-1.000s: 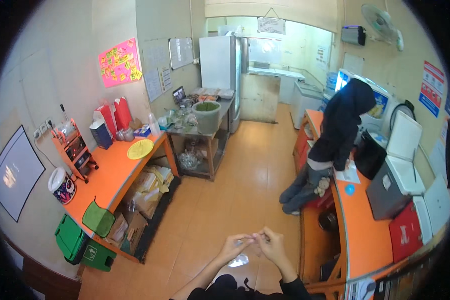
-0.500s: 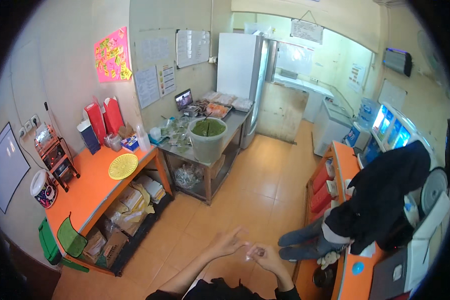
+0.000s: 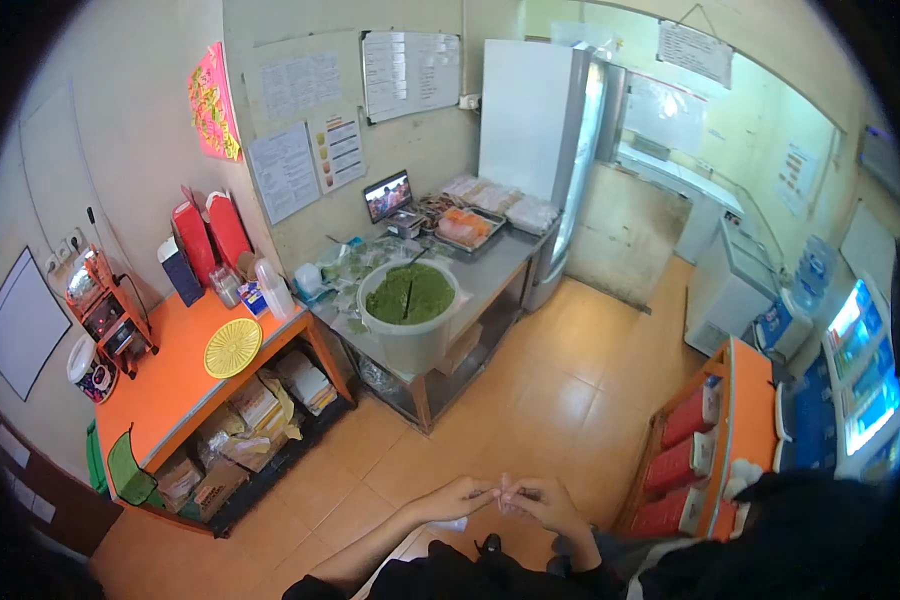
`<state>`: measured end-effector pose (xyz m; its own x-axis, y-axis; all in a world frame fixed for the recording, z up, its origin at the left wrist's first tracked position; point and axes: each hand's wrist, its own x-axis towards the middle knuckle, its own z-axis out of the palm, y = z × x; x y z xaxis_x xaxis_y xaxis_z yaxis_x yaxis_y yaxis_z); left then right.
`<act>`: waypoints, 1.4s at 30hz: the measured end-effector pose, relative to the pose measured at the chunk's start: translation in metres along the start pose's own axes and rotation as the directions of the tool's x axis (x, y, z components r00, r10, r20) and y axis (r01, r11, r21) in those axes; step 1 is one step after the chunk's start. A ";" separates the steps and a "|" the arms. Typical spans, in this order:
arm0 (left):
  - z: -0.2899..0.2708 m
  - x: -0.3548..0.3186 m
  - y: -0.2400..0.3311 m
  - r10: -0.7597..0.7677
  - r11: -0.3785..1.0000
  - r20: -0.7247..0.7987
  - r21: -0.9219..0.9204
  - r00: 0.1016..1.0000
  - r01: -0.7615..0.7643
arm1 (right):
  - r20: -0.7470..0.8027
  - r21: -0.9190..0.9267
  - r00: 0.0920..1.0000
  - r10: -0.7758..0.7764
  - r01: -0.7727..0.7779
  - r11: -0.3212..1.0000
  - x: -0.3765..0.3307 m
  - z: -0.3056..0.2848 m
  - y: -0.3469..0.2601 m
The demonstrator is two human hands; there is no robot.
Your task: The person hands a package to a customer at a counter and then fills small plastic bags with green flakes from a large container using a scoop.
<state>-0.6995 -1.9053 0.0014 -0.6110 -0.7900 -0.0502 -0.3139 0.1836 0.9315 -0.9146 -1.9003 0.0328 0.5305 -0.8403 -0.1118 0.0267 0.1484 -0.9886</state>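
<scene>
My left hand [image 3: 455,500] and my right hand [image 3: 547,502] meet in front of my body, above the tiled floor. Both are closed in a pinch, with fingertips touching or nearly so. A small, pale, see-through bit seems to be between the fingers, too small to name. Just under my left hand shows a whitish patch [image 3: 452,523] that I cannot identify. Farther ahead, apart from my hands, a large translucent tub [image 3: 406,348] of chopped green stuff with a dark handle in it stands on a metal table [image 3: 490,265].
A person in dark clothes [image 3: 800,545] is close on my right, beside an orange shelf [image 3: 753,385] with red containers. To my left, an orange table [image 3: 175,380] carries a yellow round woven tray [image 3: 233,348]. A white fridge [image 3: 530,120] stands beyond the metal table.
My hands have come together; the left fingers, spread before, are now pinched. My view has moved forward, nearer the metal table, and the person at right is now closer beside me.
</scene>
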 end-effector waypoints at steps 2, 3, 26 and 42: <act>-0.002 0.017 0.007 -0.044 0.956 -0.182 0.277 0.982 0.095 | -0.049 -0.459 0.995 -0.087 0.054 0.887 0.038 -0.018 0.015; -0.001 0.019 0.005 -0.065 0.902 -0.274 0.394 0.960 0.173 | -0.050 -0.648 0.991 -0.127 0.064 0.759 0.054 -0.021 0.023; -0.108 0.088 -0.026 -0.135 0.984 -0.221 -0.145 0.966 0.104 | -0.002 -0.433 0.971 -0.239 0.214 0.876 0.168 -0.081 -0.025; -0.023 0.150 -0.032 -0.085 0.993 -0.105 -0.096 0.991 0.075 | -0.620 -0.584 -0.111 -0.777 -0.595 0.551 -0.385 -0.443 0.064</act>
<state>-0.7645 -2.0431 -0.0277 -0.5024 -0.8598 -0.0910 -0.2877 0.0670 0.9554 -1.4923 -1.7978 -0.0321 -0.6047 -0.3457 0.7175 -0.7963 0.2775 -0.5375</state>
